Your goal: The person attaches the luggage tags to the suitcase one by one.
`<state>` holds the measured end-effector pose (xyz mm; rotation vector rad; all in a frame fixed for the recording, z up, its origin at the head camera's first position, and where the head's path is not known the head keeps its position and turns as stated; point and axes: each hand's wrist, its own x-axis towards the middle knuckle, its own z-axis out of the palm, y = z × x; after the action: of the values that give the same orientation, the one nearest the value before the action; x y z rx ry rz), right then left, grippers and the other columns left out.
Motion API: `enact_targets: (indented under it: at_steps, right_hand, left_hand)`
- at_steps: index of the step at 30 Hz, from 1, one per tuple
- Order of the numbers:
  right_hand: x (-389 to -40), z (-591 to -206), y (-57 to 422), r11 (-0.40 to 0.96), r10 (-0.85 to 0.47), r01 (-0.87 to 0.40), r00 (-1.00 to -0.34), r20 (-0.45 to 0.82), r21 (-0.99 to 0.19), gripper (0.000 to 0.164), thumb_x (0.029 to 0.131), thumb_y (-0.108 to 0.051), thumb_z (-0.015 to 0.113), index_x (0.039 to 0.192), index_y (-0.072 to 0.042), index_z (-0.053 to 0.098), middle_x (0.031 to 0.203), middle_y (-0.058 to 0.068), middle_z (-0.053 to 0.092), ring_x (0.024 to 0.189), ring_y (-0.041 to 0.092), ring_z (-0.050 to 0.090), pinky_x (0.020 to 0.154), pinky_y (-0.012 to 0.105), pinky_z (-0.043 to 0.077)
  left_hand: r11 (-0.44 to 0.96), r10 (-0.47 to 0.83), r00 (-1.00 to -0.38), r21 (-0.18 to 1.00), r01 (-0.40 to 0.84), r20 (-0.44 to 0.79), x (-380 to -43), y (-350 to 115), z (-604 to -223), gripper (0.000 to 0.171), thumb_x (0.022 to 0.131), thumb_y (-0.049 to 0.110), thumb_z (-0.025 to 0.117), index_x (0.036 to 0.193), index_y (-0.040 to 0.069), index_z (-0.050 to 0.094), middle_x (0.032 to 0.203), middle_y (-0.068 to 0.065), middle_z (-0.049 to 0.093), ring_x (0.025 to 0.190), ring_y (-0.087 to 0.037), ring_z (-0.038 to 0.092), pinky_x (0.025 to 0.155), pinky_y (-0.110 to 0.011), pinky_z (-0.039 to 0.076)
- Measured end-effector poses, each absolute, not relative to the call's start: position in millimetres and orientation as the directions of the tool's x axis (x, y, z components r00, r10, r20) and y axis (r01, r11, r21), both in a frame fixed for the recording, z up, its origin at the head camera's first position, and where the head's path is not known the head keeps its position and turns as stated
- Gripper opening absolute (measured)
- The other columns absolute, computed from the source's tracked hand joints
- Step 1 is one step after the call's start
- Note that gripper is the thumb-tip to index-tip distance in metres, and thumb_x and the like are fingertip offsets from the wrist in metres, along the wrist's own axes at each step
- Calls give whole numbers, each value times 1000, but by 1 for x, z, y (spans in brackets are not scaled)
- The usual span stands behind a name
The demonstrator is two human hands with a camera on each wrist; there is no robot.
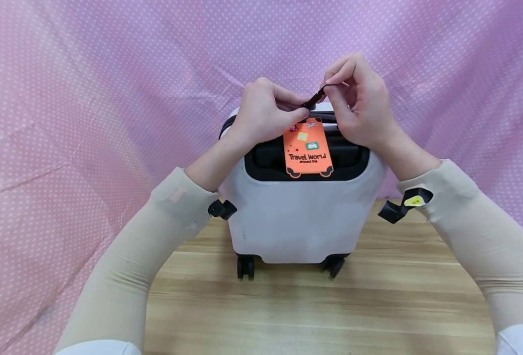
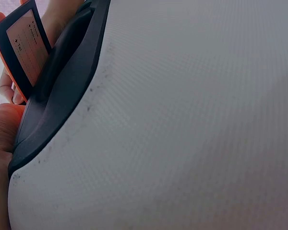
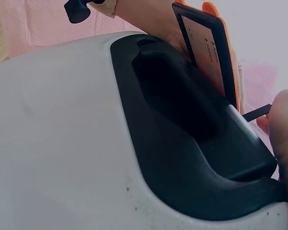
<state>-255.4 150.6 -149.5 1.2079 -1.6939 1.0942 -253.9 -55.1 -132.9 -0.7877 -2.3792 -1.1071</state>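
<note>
An orange luggage tag (image 1: 308, 150) printed "Travel World" hangs over the black recessed handle area (image 1: 263, 160) of a white suitcase (image 1: 294, 219). From the tag's upper end a thin black strap (image 1: 317, 97) runs up to the right. My left hand (image 1: 268, 111) pinches the strap's lower part between thumb and fingers, just above the tag. Higher up, my right hand (image 1: 362, 101) pinches the strap's other end. Both wrist views show the tag's back, with a name and address card (image 2: 27, 45) in a dark frame. The right wrist view catches the strap (image 3: 257, 113) stretching to the right fingers.
The suitcase stands upright on black caster wheels (image 1: 245, 266) on a wood-grain surface (image 1: 315, 308). Pink dotted cloth (image 1: 155, 59) hangs behind it and along the left. Black pieces (image 1: 405, 204) stick out from both sleeves at the wrists.
</note>
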Motion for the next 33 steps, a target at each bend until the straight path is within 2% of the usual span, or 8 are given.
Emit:
enact_targets:
  at_steps: [6,12,16,19,25,28,30,33]
  right_hand:
    - [-256,-149,151,165,-296,-957,-280,913,-240,11,98,16,55,103,22,47,101,-7,61,87,9,65,75,13,56]
    - [-256,-147,149,64,-303,-954,-298,905,-292,11,96,20,55,105,23,50,103,-3,62,89,12,71,86,20,62]
    - [-256,-148,149,19,-311,-944,-319,895,-329,11,95,22,54,106,22,51,101,0,62,87,13,71,84,21,63]
    - [-255,-148,151,28,-315,-937,-339,887,-348,14,93,21,57,105,16,54,101,-1,64,85,11,73,78,18,62]
    - [-253,-145,153,171,-292,-953,-292,911,-251,11,89,15,70,99,18,71,108,-10,67,88,7,72,82,16,61]
    - [-252,-144,155,296,-296,-941,-253,921,-164,10,87,7,76,96,7,81,115,-18,58,92,1,67,84,11,56]
    - [-253,-144,156,345,-311,-931,-235,921,-122,12,85,4,80,96,2,84,113,-9,63,96,-2,64,86,12,53]
    - [-253,-144,156,368,-337,-922,-252,907,-119,16,83,2,82,99,0,84,105,5,73,97,-4,64,91,13,53]
  left_hand:
    - [513,354,-781,592,622,514,-256,-57,-131,26,91,19,80,116,13,84,105,-4,84,90,-11,81,80,-21,62]
    - [442,446,-823,713,545,352,-261,-65,-124,35,93,14,79,127,7,78,118,-9,82,103,-14,78,90,-24,62]
    - [401,487,-831,775,488,271,-261,-68,-121,32,94,11,79,126,4,78,120,-10,80,102,-15,77,89,-27,63]
    - [397,492,-827,776,491,271,-260,-67,-121,31,94,10,79,125,4,78,120,-10,81,101,-14,77,89,-26,63]
    - [387,480,-804,738,553,351,-257,-63,-123,27,94,9,79,120,2,80,115,-12,81,101,-17,79,91,-25,62]
    - [385,478,-797,727,568,370,-257,-63,-123,28,94,10,79,120,2,79,115,-13,81,103,-18,79,93,-25,62]
    - [382,474,-797,728,570,375,-256,-63,-124,28,93,9,79,120,3,80,114,-12,81,102,-17,79,93,-25,62]
    - [371,468,-798,735,568,380,-256,-64,-125,28,93,9,80,120,2,80,114,-13,81,103,-19,79,93,-25,63]
